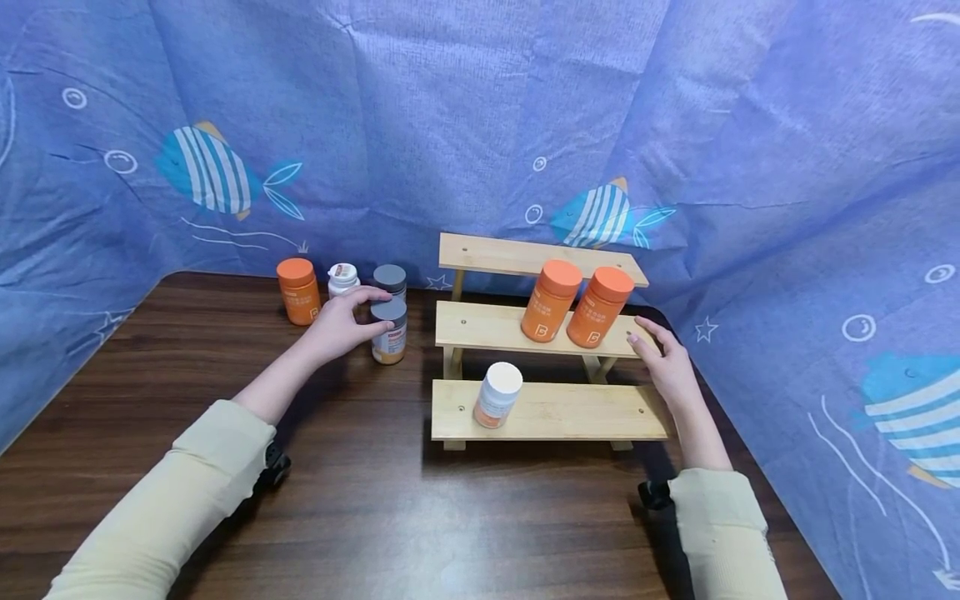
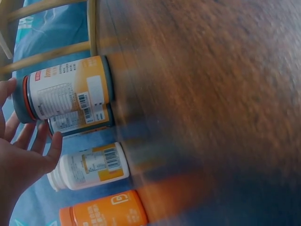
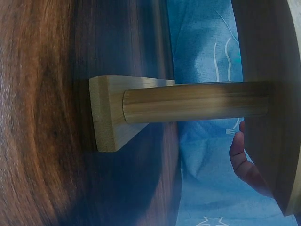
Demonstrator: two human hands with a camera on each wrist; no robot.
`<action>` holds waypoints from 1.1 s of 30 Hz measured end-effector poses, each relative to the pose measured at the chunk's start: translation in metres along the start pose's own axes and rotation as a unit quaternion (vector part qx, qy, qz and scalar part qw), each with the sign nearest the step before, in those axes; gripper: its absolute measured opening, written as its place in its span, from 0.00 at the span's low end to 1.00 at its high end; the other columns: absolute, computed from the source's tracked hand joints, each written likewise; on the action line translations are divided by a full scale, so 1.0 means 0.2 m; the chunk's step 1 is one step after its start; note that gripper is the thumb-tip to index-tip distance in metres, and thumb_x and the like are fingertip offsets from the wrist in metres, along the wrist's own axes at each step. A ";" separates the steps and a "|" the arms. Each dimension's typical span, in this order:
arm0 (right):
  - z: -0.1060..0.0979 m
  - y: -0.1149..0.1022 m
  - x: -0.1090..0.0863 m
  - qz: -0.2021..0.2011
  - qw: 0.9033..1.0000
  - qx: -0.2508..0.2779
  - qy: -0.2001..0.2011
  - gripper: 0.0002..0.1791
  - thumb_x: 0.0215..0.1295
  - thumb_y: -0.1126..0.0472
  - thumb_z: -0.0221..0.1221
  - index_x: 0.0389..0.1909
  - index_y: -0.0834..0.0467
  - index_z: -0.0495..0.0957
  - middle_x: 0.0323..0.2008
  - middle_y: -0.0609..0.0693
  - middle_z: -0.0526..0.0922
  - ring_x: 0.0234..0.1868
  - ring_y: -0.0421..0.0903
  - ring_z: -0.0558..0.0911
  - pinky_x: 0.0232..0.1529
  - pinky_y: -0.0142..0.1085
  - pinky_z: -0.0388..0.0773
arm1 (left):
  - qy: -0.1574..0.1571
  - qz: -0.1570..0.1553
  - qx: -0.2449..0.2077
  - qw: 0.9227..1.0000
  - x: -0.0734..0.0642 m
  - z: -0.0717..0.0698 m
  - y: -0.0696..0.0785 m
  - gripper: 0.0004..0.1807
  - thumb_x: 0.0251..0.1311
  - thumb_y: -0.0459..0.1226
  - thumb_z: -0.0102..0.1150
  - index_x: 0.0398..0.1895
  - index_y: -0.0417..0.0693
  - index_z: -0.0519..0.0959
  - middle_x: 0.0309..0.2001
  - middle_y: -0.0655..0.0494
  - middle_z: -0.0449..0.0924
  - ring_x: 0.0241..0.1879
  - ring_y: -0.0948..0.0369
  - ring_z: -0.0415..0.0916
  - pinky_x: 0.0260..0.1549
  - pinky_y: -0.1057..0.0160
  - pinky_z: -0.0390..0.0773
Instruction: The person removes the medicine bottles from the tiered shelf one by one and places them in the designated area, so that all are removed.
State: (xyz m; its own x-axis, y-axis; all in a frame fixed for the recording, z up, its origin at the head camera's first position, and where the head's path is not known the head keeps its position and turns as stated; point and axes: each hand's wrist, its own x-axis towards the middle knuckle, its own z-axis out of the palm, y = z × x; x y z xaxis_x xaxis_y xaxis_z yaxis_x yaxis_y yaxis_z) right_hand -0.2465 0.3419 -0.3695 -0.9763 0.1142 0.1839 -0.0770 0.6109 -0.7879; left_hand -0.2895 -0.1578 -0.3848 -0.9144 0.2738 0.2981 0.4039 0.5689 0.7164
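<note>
My left hand (image 1: 341,327) is at a grey-lidded jar (image 1: 389,342), thumb at the near side of its lid and fingers behind. That jar stands upright on the table, in front of a second grey-lidded jar (image 1: 392,279). In the left wrist view, the thumb meets the lid of the front jar (image 2: 70,89) while the other fingers spread past it. My right hand (image 1: 670,367) is beside the right end of the middle step of a wooden stand (image 1: 480,325), fingers loosely bent and holding nothing. The right wrist view shows its fingers (image 3: 247,169) partly hidden behind a board.
A white bottle (image 1: 343,277) and an orange jar (image 1: 299,292) stand left of the grey-lidded jars. Two orange jars, one left (image 1: 551,304) and one right (image 1: 601,310), are on the middle step. A white-capped bottle (image 1: 498,396) stands on the lowest step. A blue curtain (image 1: 450,125) hangs behind.
</note>
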 end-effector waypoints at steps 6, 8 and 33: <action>0.01 -0.01 0.00 0.001 1.000 0.006 -0.002 0.35 0.66 0.44 0.54 0.69 0.55 0.61 0.70 0.58 0.59 0.68 0.55 0.58 0.62 0.52 0.58 | 0.004 0.008 0.012 1.000 -0.02 -0.04 0.04 0.27 0.55 0.44 0.66 0.58 0.45 0.74 0.61 0.46 0.69 0.61 0.48 0.66 0.58 0.44 0.65; 0.01 -0.01 0.00 0.003 1.000 0.005 -0.003 0.35 0.66 0.44 0.54 0.70 0.54 0.61 0.70 0.58 0.59 0.68 0.55 0.58 0.62 0.52 0.58 | 0.013 0.008 0.020 1.000 -0.02 -0.05 0.06 0.27 0.55 0.44 0.65 0.57 0.44 0.74 0.61 0.45 0.69 0.61 0.48 0.66 0.58 0.44 0.65; 0.00 -0.05 0.00 -0.052 0.999 0.013 0.004 0.28 0.66 0.54 0.57 0.63 0.63 0.67 0.68 0.60 0.61 0.70 0.56 0.57 0.69 0.41 0.54 | -0.003 0.030 -0.006 1.000 -0.01 -0.08 0.44 0.26 0.57 0.48 0.63 0.59 0.53 0.74 0.64 0.54 0.66 0.66 0.54 0.59 0.60 0.47 0.65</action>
State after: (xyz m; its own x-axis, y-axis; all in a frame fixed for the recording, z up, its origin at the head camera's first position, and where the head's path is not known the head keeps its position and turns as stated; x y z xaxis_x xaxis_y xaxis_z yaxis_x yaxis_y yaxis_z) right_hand -0.2461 0.3365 -0.3611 -0.9610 0.0566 0.2705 -0.1841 0.5990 -0.7793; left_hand -0.2520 -0.1199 -0.3128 -0.8888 0.3110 0.3366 0.4569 0.5428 0.7048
